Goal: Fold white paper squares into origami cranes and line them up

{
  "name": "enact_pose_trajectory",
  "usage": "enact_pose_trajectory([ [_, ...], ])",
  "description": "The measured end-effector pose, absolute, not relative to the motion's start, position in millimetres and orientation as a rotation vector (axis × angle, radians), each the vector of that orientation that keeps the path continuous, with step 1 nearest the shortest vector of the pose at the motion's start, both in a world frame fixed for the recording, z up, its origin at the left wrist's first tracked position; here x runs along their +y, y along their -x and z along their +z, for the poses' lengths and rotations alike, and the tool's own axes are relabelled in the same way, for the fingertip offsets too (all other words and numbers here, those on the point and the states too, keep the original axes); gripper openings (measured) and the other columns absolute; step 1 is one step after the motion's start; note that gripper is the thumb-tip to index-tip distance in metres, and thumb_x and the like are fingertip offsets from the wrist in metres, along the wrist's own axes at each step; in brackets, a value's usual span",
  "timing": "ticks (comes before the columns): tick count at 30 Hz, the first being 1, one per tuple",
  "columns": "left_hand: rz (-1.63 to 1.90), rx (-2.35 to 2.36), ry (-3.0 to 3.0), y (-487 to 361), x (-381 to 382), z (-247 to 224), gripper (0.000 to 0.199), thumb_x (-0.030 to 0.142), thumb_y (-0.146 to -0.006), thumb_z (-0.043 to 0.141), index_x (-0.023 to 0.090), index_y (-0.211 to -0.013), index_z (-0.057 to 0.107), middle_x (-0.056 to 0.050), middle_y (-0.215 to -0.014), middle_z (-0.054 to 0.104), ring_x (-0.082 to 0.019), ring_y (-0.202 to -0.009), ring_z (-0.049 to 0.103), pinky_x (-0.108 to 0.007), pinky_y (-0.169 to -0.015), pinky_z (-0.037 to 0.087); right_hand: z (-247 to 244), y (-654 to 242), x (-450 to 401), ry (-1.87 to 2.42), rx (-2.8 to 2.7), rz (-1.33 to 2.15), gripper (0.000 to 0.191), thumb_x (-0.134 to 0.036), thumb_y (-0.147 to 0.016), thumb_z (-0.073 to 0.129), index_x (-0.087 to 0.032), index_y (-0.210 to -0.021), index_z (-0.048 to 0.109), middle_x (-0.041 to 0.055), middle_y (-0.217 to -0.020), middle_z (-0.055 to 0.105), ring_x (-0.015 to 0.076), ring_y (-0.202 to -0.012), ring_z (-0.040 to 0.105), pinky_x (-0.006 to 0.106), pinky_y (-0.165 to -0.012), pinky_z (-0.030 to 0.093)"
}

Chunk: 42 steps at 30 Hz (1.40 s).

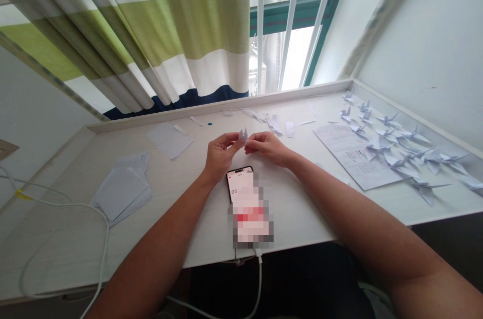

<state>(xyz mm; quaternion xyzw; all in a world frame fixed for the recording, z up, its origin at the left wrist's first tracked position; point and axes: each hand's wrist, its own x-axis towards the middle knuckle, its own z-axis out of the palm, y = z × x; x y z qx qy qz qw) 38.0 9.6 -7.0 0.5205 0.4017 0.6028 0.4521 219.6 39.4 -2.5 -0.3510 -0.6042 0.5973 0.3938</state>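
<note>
- Folded paper piece (243, 136): small, white, two pointed tips upward; held above the desk, just beyond the top edge of the phone.
- Left hand (222, 154): thumb and fingers grasping the paper piece from its left side, thumb lying across the near face.
- Right hand (267, 148): thumb and forefinger pinching the same piece at its lower right edge; exact contact hidden by the fingertips.
- Smartphone (241, 183): face up between the forearms, near the front edge; "00:" legible on the lit screen, much of the remainder pixelated. White charging cable (260, 276) runs from its lower end over the edge.
- Paper cranes (426, 185): white, grouped at the right side of the desk; several rest on or overlap a printed sheet (339, 153), others lie directly on the desktop.
- Paper stack (123, 188): white sheets, unevenly fanned, left of the left forearm.
- Loose sheets (173, 143): overlapping, farther back than the stack, left of the hands.
- Paper scraps (274, 124): strips and small pieces behind the right hand; small blue piece (210, 124) farther left.
- White cord (103, 238): looped at far left, yellow tag (23, 194) on it.
- Desk (181, 248): white, raised rim along the back; striped curtain (211, 22) and barred window (290, 22) behind.
</note>
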Motion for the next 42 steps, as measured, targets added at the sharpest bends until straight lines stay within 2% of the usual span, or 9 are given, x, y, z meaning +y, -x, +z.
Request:
enact_pose_trajectory([
  [2, 1.529, 1.039, -1.250, -37.6, 10.8, -7.0, 0.041, 0.047, -0.068, 0.095, 0.019, -0.094, 0.081, -0.006, -0.092, 0.081, -0.019, -0.083, 0.072, -0.038, -0.086, 0.056, -1.9, -217.6, 37.7, 0.848, -1.518, 1.423, 0.017, -0.035, -0.080, 0.079, -0.019, -0.087, 0.078, 0.0042, -0.087, 0.077, 0.0174, -0.085, 0.070, 0.034, -0.084, 0.056],
  [4, 1.560, 1.063, -1.210, -37.6, 11.6, -6.8, 0.040, 0.046, -0.067, 0.096, 0.019, -0.092, 0.080, -0.005, -0.090, 0.081, -0.018, -0.080, 0.072, -0.037, -0.085, 0.056, -1.2, -215.4, 35.5, 0.796, -1.525, 1.331, 0.021, -0.031, -0.079, 0.078, -0.021, -0.097, 0.080, 0.0046, -0.097, 0.079, 0.0194, -0.093, 0.072, 0.037, -0.089, 0.056],
  [8, 1.572, 1.059, -1.138, -40.1, 11.3, -7.5, 0.037, 0.044, -0.066, 0.096, 0.019, -0.088, 0.079, -0.004, -0.090, 0.081, -0.019, -0.085, 0.072, -0.037, -0.088, 0.055, -2.3, -209.6, 31.2, 0.772, -1.568, 1.220, 0.030, -0.042, -0.082, 0.084, -0.023, -0.104, 0.080, 0.0064, -0.105, 0.080, 0.0235, -0.101, 0.073, 0.040, -0.092, 0.058],
  [11, 1.541, 1.058, -1.080, -42.0, 10.8, -9.0, 0.036, 0.045, -0.067, 0.096, 0.020, -0.087, 0.079, -0.004, -0.090, 0.080, -0.019, -0.088, 0.071, -0.037, -0.090, 0.054, -4.8, -206.4, 30.2, 0.789, -1.544, 1.180, 0.034, -0.050, -0.080, 0.087, -0.022, -0.097, 0.079, 0.0061, -0.099, 0.080, 0.0226, -0.093, 0.074, 0.039, -0.089, 0.059],
  [18, 1.442, 1.039, -1.042, -38.2, 14.0, -13.8, 0.039, 0.051, -0.066, 0.096, 0.020, -0.086, 0.081, -0.002, -0.085, 0.077, -0.013, -0.080, 0.065, -0.028, -0.079, 0.049, -8.3, -208.3, 33.5, 0.767, -1.455, 1.303, 0.044, -0.058, -0.075, 0.089, -0.018, -0.089, 0.076, 0.0027, -0.082, 0.075, 0.0159, -0.075, 0.065, 0.033, -0.076, 0.053],
  [27, 1.407, 1.165, -1.409, -34.6, 16.5, -17.9, 0.043, 0.061, -0.080, 0.082, 0.018, -0.086, 0.077, -0.004, -0.081, 0.076, -0.016, -0.072, 0.064, -0.030, -0.073, 0.050, -12.4, -209.0, 36.4, 0.805, -1.506, 1.307, 0.048, -0.063, -0.078, 0.085, -0.018, -0.082, 0.071, 0.0034, -0.079, 0.072, 0.0162, -0.074, 0.064, 0.032, -0.074, 0.051],
  [33, 1.375, 1.290, -1.457, -33.4, 17.5, -21.1, 0.044, 0.062, -0.084, 0.077, 0.018, -0.091, 0.076, -0.005, -0.087, 0.077, -0.014, -0.066, 0.059, -0.030, -0.068, 0.047, -16.2, -204.5, 35.9, 0.723, -1.469, 1.343, 0.045, -0.059, -0.080, 0.086, -0.018, -0.093, 0.073, 0.0029, -0.081, 0.073, 0.0171, -0.077, 0.067, 0.034, -0.080, 0.055],
  [39, 1.422, 1.162, -1.456, -32.3, 15.6, -15.6, 0.036, 0.055, -0.086, 0.079, 0.019, -0.087, 0.076, -0.004, -0.086, 0.076, -0.017, -0.079, 0.065, -0.030, -0.075, 0.050, -6.1, -208.4, 32.1, 0.766, -1.503, 1.289, 0.043, -0.057, -0.080, 0.087, -0.017, -0.084, 0.073, 0.0031, -0.081, 0.072, 0.0162, -0.076, 0.064, 0.032, -0.075, 0.051],
  [42, 1.461, 1.017, -1.385, -27.9, 16.3, -9.5, 0.032, 0.052, -0.085, 0.082, 0.022, -0.096, 0.078, -0.004, -0.093, 0.077, -0.017, -0.088, 0.067, -0.029, -0.078, 0.052, -0.4, -211.9, 31.0, 0.685, -1.497, 1.402, 0.041, -0.056, -0.081, 0.086, -0.018, -0.083, 0.071, 0.0022, -0.078, 0.071, 0.0154, -0.075, 0.064, 0.033, -0.076, 0.051],
])
